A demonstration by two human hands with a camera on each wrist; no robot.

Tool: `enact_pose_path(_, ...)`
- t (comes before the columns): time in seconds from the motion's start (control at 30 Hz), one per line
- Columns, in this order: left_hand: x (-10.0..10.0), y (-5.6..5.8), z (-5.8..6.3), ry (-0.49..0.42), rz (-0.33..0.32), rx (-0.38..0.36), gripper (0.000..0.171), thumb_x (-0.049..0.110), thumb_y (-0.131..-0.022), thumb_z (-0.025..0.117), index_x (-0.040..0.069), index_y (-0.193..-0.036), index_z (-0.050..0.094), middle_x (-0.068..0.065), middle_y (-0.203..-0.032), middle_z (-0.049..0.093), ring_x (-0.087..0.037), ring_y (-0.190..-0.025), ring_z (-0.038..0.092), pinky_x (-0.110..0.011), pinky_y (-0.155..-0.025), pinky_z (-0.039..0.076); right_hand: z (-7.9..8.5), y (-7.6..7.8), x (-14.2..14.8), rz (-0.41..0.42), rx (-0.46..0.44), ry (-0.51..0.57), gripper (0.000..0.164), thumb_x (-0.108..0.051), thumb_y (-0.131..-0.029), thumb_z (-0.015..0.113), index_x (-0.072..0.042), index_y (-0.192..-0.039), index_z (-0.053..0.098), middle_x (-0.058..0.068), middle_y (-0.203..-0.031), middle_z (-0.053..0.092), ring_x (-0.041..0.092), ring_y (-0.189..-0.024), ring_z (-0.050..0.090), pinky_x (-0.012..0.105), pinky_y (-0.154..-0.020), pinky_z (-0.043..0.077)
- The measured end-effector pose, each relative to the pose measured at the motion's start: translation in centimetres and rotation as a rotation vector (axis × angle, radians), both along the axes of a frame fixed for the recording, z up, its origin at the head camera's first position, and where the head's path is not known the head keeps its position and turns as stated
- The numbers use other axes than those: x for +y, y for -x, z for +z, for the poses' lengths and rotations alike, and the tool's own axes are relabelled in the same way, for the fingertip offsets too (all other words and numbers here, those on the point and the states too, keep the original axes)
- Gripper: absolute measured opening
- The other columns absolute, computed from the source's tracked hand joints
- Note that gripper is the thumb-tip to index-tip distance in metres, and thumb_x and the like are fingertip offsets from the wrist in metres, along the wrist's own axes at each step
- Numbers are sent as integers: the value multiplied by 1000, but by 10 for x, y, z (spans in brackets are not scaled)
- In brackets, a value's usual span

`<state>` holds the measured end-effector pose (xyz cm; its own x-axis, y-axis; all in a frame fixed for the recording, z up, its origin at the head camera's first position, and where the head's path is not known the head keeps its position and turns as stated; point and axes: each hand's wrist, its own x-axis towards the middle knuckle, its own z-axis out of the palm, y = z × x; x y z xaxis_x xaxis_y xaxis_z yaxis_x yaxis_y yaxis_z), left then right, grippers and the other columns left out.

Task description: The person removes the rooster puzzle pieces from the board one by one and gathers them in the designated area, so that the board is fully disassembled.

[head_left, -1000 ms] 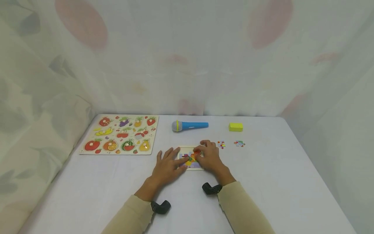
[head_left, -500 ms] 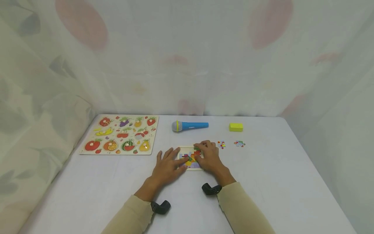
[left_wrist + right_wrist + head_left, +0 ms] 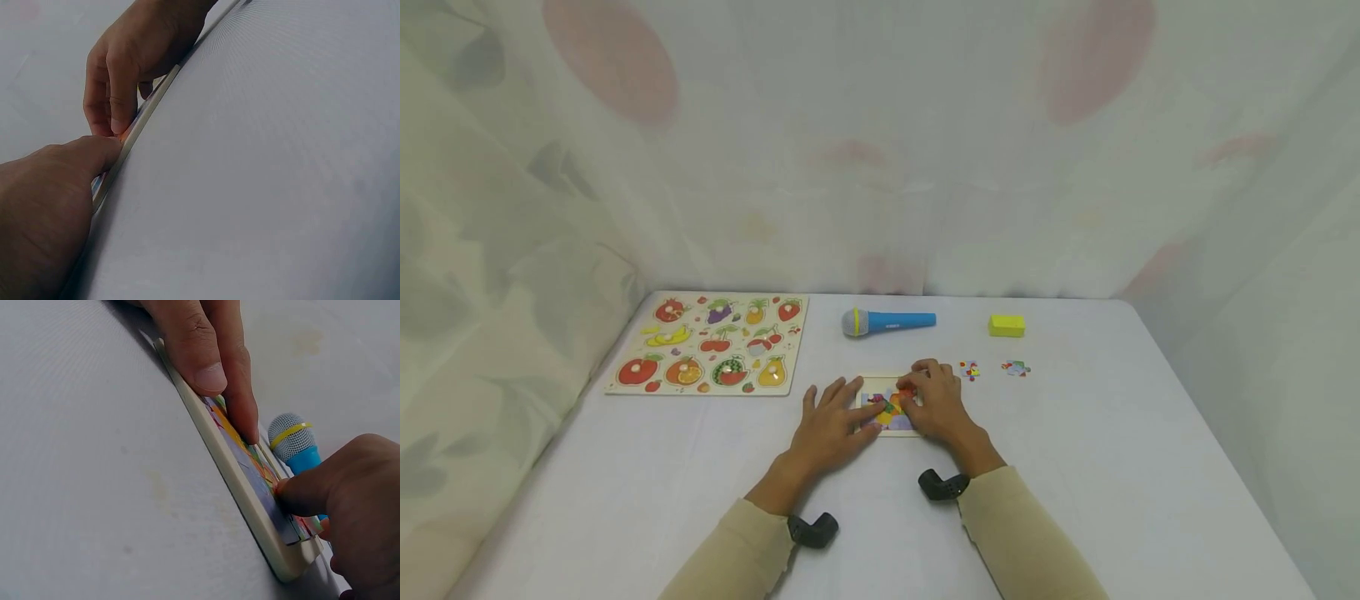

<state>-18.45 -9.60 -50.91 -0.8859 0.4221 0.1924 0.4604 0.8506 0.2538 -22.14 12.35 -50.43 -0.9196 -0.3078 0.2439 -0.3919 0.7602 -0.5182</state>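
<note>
In the head view a small jigsaw puzzle in a pale wooden tray (image 3: 874, 383) lies on the white table between both hands. My left hand (image 3: 829, 427) rests spread along its left side, thumb and index finger touching the colourful pieces. From the right, my right hand (image 3: 942, 407) bends over the tray and pinches a puzzle piece (image 3: 307, 526) at the right end; its fingers hide much of that piece. The right wrist view shows the tray's light rim (image 3: 215, 453) and fitted purple and orange pieces along it.
Two loose puzzle pieces, one (image 3: 970, 370) nearer and one (image 3: 1017, 367) farther right, lie beyond my right hand. A blue toy microphone (image 3: 891, 322) and a yellow block (image 3: 1006, 326) stand farther back. At the left lies a fruit peg board (image 3: 700, 343).
Half a second ago my right index finger reached farther toward the tray's far edge; now it is drawn back and bent again. My left hand stays in place.
</note>
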Motion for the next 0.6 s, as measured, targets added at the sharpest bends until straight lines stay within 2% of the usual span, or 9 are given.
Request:
enact_pose_path(0.2,0,1,0,14,3,6,43,58,-94,46,41,-131,60,-3,-152,36,-32,-138,28,-65,-105,10,-1,0,0,22,55,19,16,-22,-88,67,-20,-104,71,3,-113,55,27,-105,43,47,-84,34)
enact_pose_path(0.33,0,0,0,7,0,8,42,57,-94,48,41,-130,61,-3,-152,36,-32,-138,27,-65,-105,10,-2,0,1,35,68,37,21,-19,-86,69,-19,-107,71,-1,-106,59,22,-100,44,44,-84,34)
enact_pose_path(0.6,1,-1,2,-2,3,-13,42,56,-94,49,41,-131,60,-3,-152,35,-32,-139,26,-65,-106,9,-3,1,4,22,40,30,33,-11,-85,63,-18,-116,69,-4,-106,63,20,-99,46,43,-84,33)
